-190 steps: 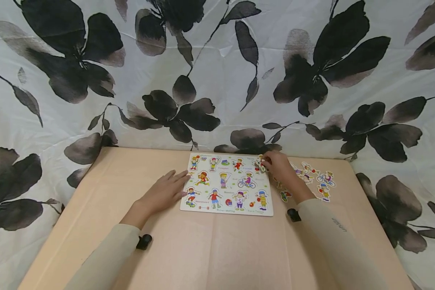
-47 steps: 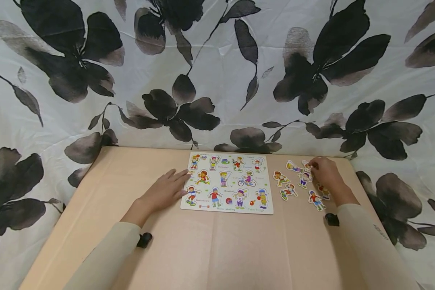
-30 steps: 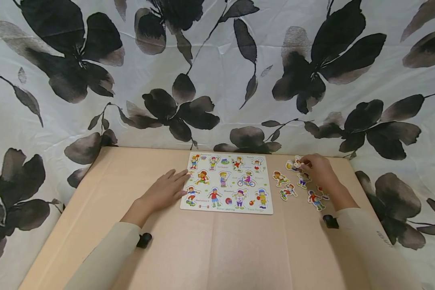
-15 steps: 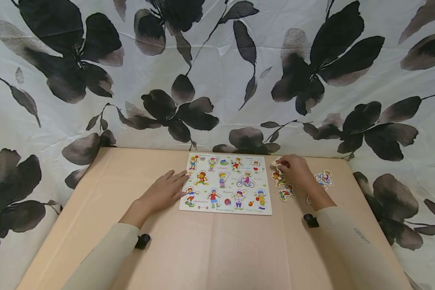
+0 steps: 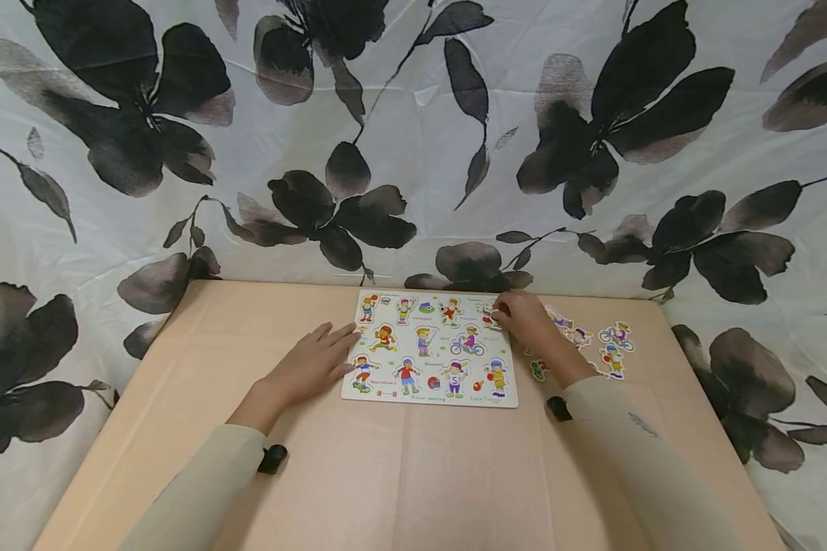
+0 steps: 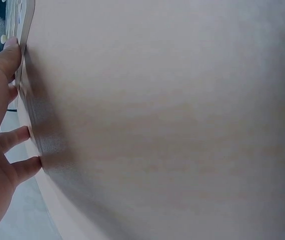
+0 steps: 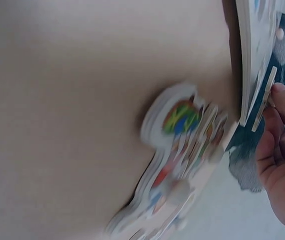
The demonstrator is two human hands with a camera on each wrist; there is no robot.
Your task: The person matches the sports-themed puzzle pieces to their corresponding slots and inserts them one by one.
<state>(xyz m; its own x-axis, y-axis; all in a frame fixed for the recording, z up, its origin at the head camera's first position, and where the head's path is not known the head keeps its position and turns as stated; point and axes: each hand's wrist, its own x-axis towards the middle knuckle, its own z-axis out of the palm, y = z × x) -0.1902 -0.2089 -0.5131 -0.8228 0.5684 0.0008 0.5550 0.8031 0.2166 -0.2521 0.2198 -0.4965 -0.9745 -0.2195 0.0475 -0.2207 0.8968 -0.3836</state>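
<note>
A white puzzle board [image 5: 427,403] printed with colourful sporting children lies on the table [image 5: 455,474]. My left hand [image 5: 310,356] rests at its left edge; in the left wrist view the thumb [image 6: 11,47] touches the board and other fingertips stand on the table. My right hand [image 5: 534,325] pinches a thin puzzle piece [image 7: 265,97] between thumb and fingers, over the board's top right corner. The piece is seen edge-on in the right wrist view, and my fingers partly cover it in the head view.
Several loose puzzle pieces lie right of the board, among them a cyclist piece [image 5: 616,337] and a blue-helmeted figure piece [image 5: 612,360]. My right forearm hides some. One close piece [image 7: 165,165] shows a knob. A white cloth [image 5: 427,122] with dark flowers hangs behind the table.
My right hand has carried a piece from the loose pieces leftward to the board's top right corner, where it also was in the oldest frame. My left hand stays put.
</note>
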